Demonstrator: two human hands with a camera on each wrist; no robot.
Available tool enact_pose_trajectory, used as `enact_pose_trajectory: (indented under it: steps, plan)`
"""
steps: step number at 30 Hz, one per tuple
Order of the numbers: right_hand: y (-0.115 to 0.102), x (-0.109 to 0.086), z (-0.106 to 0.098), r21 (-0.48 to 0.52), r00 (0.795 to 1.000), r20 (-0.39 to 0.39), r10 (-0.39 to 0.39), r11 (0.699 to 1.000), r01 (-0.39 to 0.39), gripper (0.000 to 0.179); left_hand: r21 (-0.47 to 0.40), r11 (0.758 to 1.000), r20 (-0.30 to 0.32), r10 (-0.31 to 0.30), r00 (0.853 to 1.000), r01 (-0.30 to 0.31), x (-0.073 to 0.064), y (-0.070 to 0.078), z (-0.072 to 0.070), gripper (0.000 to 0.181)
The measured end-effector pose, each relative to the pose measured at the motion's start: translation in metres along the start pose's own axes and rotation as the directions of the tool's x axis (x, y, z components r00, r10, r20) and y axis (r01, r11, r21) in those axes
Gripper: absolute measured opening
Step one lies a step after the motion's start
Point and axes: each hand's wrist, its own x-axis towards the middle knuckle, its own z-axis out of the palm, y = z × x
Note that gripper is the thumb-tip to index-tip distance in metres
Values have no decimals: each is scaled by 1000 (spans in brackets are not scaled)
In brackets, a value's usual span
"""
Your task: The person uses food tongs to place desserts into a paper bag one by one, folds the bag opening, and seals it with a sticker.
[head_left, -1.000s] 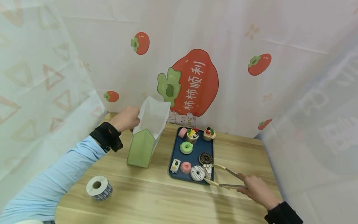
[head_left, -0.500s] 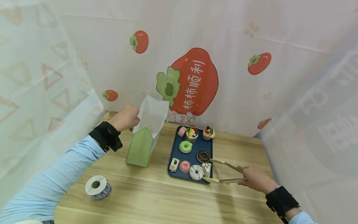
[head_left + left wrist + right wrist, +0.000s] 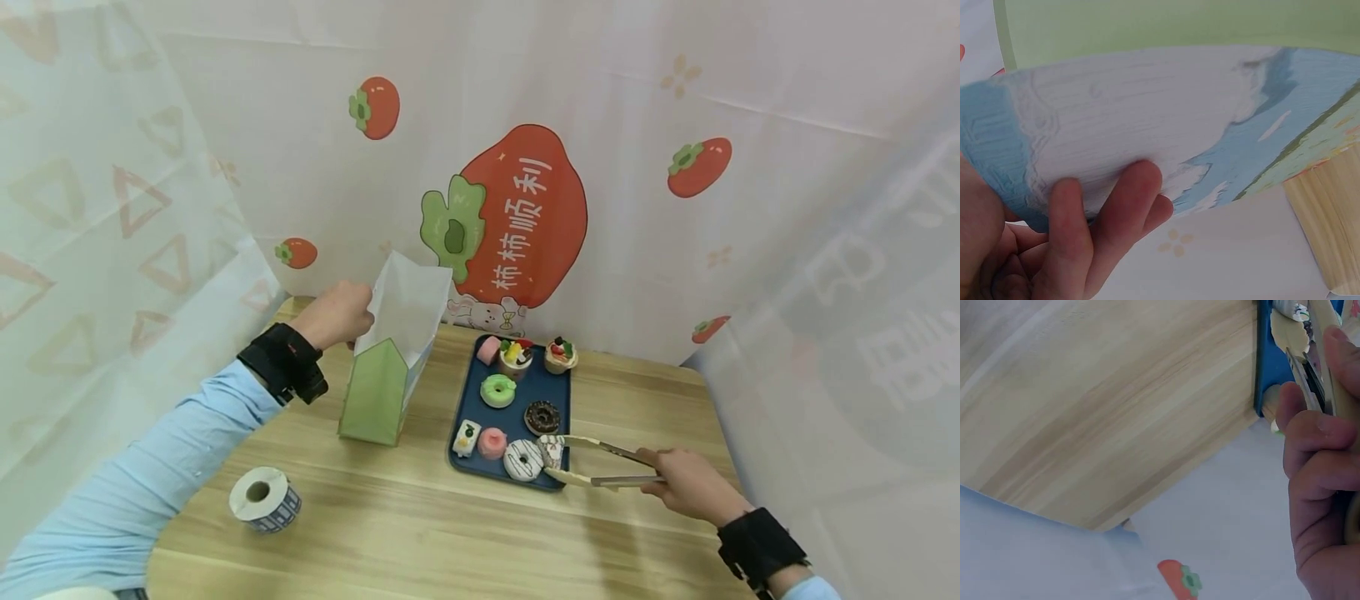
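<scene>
My left hand (image 3: 337, 315) grips the side of an upright paper bag (image 3: 372, 392), its fingers curled over the bag's rim. Green on its front and white inside, the bag stands with its mouth open; the left wrist view shows its painted blue-and-white side (image 3: 1147, 112). In my right hand (image 3: 690, 483) is a pair of tongs (image 3: 626, 481) with pale tips. Those tips lie on either side of a white triangular cake slice (image 3: 552, 451) at the right edge of the blue tray (image 3: 468, 400). A striped white donut (image 3: 522, 460) and a chocolate donut (image 3: 542, 417) sit beside the slice.
Also on the tray are a green donut (image 3: 498, 391), a round pink cake (image 3: 492, 443), a small white cake (image 3: 467, 438), a fruit cup (image 3: 515, 358) and a fruit tart (image 3: 560, 356). A label roll (image 3: 265, 500) stands at the front left. Printed curtains (image 3: 630, 275) enclose the table.
The tongs' tips have drawn in around the cake slice, which has turned and shifted slightly left. The chocolate donut has slid a little left. The left hand and bag have hardly moved.
</scene>
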Motion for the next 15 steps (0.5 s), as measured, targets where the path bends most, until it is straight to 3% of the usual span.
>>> enact_pose_trajectory:
  steps: [9,15]
  plan:
    - [9,-17,-9,234,994,3,106,967,-104,53,-14,1000,-1,-5,1000,5,-1,-1,-3,18]
    - [8,-26,-15,352,993,-47,106,932,-83,53,-21,1000,-5,10,1000,-10,-2,-2,-2,17]
